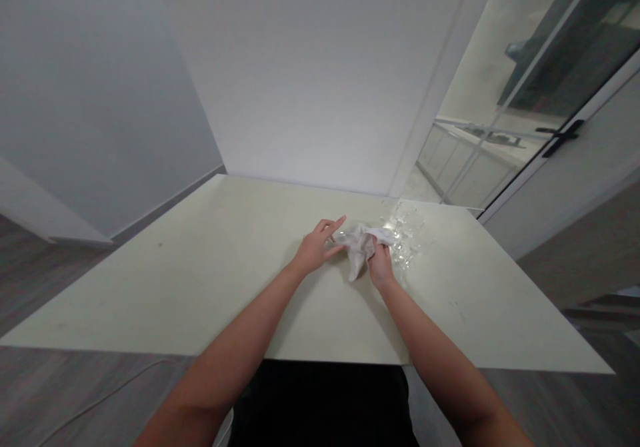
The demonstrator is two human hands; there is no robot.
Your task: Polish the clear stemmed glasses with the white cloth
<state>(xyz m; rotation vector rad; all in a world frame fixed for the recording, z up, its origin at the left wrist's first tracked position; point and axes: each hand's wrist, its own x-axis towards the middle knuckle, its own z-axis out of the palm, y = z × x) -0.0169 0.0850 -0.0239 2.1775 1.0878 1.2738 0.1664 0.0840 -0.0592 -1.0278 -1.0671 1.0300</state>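
Note:
My left hand [313, 250] is over the table, its thumb and fingers curved around a clear, shiny object [340, 238]. The kind of object is hard to make out, as the hand and a white cloth hide much of it. Crumpled in my right hand [381, 268] is that thin white cloth [358, 246], which may be a tissue. It lies against the clear object, and one corner hangs toward me. Just beyond my right hand, a glistening wet patch [406, 232] with scattered drops spreads over the tabletop.
The pale table [210, 287] has a small dark spot [160, 244] at its left and faint marks at its right. A white wall [320, 87] stands behind it. To the right is a glazed door with a black handle [563, 138]. A cable [105, 397] lies on the floor at lower left.

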